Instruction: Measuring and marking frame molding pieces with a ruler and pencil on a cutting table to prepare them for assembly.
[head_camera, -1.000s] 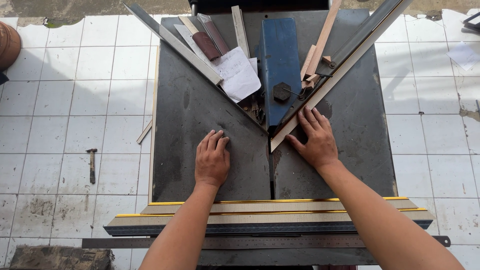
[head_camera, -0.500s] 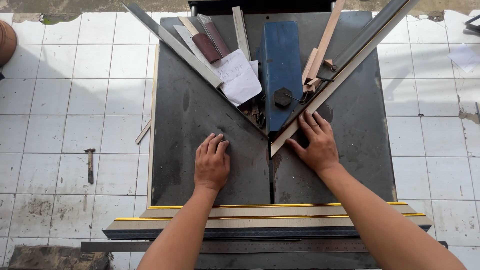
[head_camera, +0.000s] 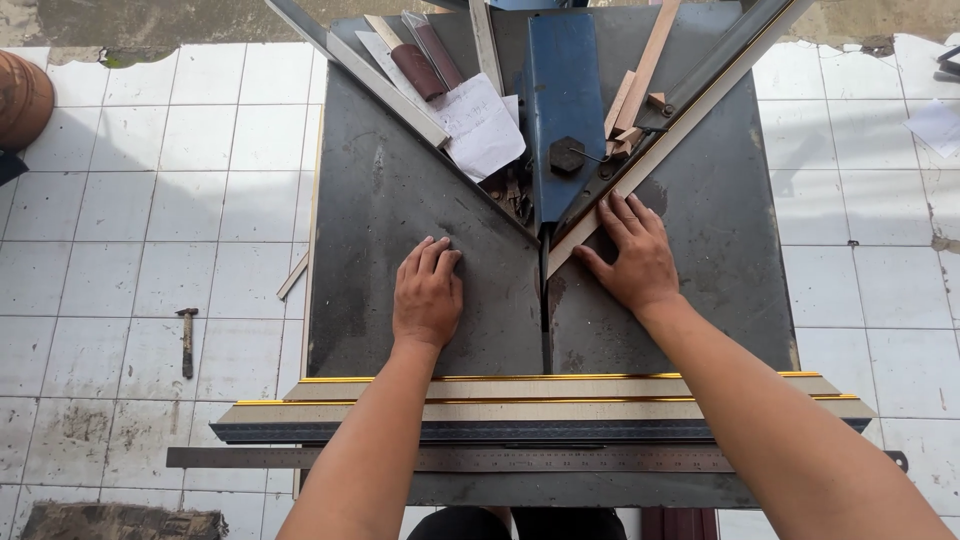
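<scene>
Daylight falls bright and even over my dark metal saw table (head_camera: 400, 230), coming from high up and a little behind me. The white floor tiles (head_camera: 150, 200) left of the table glare almost to washout. My left hand (head_camera: 428, 295) and right hand (head_camera: 633, 258) throw only short, soft shadows onto the table top. The blue blade guard (head_camera: 562, 90) shows a dull sheen. Everything reads sharp, with no motion blur; straight edges bow slightly toward the frame corners, as along the steel ruler (head_camera: 450, 459) at the table's near edge.

Worn white tiled floor (head_camera: 150, 200), apparently daylit
</scene>
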